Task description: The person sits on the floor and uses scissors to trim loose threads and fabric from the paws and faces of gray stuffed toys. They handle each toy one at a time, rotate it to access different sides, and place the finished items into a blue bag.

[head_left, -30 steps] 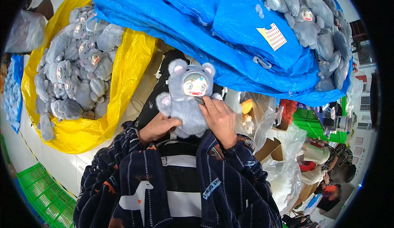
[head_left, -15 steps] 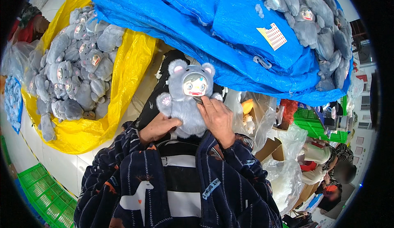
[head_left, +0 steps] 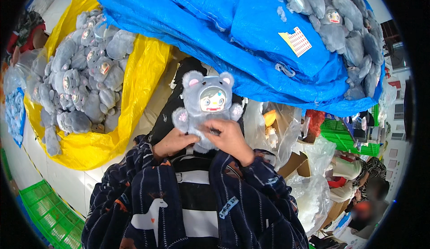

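A grey plush bear [head_left: 195, 113] with pink inner ears and a glossy doll face [head_left: 212, 101] sits upright in front of me, facing up. My left hand [head_left: 174, 142] is closed on its lower left side, with the thumb pressed over the fur. Across its belly lies my right hand [head_left: 230, 138], its fingers curled together. Something small and dark shows by those fingers, but I cannot make out what it is. The hand covers much of the lower belly.
At left, a yellow sack [head_left: 148, 70] holds several similar plush bears. A large blue sheet [head_left: 251, 47] spreads ahead, with more bears [head_left: 333, 29] at far right. Green crates [head_left: 49, 213], clear plastic bags [head_left: 309, 204] and a cardboard box [head_left: 295, 164] stand around. Other people sit at far right.
My right hand has moved down from below the bear's chin to its belly. The bear has tilted a little and its right-side paw now shows. My left hand keeps its hold.
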Demonstrator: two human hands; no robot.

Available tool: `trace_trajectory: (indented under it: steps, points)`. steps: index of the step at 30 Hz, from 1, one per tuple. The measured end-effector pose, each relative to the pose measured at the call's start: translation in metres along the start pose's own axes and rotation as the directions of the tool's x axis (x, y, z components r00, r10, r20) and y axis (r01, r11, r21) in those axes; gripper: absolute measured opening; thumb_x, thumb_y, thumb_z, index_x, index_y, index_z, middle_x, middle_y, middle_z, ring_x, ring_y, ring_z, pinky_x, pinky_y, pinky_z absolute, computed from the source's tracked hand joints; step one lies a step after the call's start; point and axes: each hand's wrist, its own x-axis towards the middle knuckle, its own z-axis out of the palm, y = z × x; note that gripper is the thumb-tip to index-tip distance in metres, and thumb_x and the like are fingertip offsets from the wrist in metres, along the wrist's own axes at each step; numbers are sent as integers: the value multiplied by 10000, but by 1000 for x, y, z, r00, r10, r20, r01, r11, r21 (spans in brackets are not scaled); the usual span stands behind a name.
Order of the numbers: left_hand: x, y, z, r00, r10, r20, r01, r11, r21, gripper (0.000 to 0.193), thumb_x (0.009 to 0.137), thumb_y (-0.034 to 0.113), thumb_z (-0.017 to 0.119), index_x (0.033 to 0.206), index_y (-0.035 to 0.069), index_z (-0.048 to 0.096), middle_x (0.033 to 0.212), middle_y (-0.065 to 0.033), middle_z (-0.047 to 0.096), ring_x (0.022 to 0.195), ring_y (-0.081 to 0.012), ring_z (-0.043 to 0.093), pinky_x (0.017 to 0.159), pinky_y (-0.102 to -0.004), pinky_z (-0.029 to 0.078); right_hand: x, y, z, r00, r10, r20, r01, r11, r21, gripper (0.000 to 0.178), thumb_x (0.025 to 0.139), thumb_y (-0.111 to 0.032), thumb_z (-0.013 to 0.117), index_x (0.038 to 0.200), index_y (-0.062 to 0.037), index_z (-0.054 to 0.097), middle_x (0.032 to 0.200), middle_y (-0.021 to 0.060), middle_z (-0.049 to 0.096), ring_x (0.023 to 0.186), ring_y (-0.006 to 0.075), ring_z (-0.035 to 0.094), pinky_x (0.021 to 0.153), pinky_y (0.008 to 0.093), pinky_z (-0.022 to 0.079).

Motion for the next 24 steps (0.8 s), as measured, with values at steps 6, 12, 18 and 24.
trace_trajectory:
  steps: [6, 12, 18, 24]
  points:
    - [-2, 21, -2, 986, -164, -13, 162, 981, -110, 359, 800, 58, 591, 1151, 23, 525, 938, -9, 592, 788, -69, 549, 624, -228, 438, -27, -3, -18, 922, 334, -195, -294, 933, 209, 229, 808, -149, 693, 723, 36, 588, 594, 33, 539, 572, 62, 446, 504, 252, 387]
    - [7, 2, -2, 994, 73, 86, -54, 977, -205, 480, 816, 77, 616, 1262, 21, 447, 1165, -75, 550, 1070, -174, 531, 878, -338, 453, -43, -1, -13, 845, 534, 34, -470, 710, 525, 231, 848, -171, 669, 949, 28, 611, 809, 8, 625, 766, 57, 533, 701, 234, 447]
    - [3, 2, -4, 986, -157, 62, 163, 981, -104, 252, 887, 176, 599, 1072, 9, 564, 816, -50, 618, 596, -93, 575, 508, -203, 452, -39, -5, -6, 912, 410, -20, -356, 813, 461, 215, 872, -134, 625, 993, 41, 600, 796, 53, 663, 748, 89, 589, 705, 251, 472]
    - [0, 3, -11, 978, -136, 159, 125, 989, 80, 203, 895, 219, 595, 970, 31, 581, 750, -34, 593, 567, -79, 535, 473, -204, 392, -45, 0, -2, 907, 418, -50, -301, 726, 618, 165, 883, -97, 569, 966, 41, 603, 792, 49, 662, 759, 95, 597, 702, 250, 472]
